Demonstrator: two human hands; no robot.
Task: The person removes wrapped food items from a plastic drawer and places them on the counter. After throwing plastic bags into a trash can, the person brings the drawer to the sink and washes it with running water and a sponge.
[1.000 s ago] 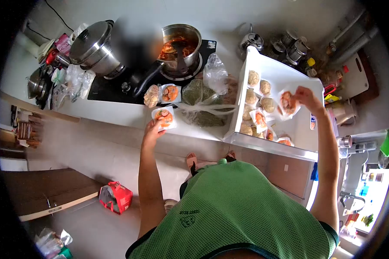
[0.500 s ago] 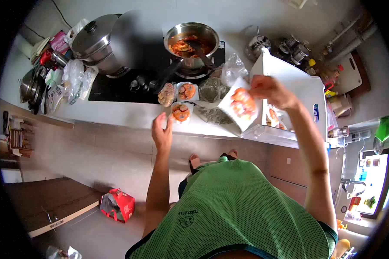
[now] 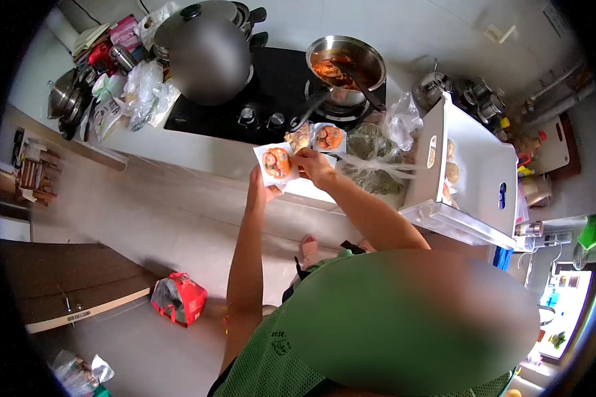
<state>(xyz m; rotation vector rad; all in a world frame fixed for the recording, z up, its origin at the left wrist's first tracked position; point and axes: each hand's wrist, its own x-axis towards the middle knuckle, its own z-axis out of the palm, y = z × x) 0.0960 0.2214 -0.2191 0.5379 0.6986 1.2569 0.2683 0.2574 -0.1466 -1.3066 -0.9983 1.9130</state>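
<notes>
A white square packet with an orange, round food pattern (image 3: 276, 163) is between my two hands, above the counter's front edge. My left hand (image 3: 259, 190) grips its lower edge, partly hidden behind it. At the packet's right edge, my right hand (image 3: 315, 167) is closed on it with thumb and fingers. Whether a second packet lies beneath is hidden. Just behind, on the counter, lie a similar orange packet (image 3: 329, 137) and a small bag of pale brown pieces (image 3: 299, 136). To the right are clear plastic bags of dark green food (image 3: 375, 147).
A white drawer-like bin (image 3: 477, 159) with several food pieces stands at right. The black cooktop (image 3: 279, 79) bears a steel pan (image 3: 346, 92) of red food with a dark utensil; its handle points toward my hands. A red bag (image 3: 180, 299) sits on the floor.
My right hand has swung left from the bin with its packet, meeting my left hand. The orange packet beside my left hand is no longer visible on the counter. The view has shifted.
</notes>
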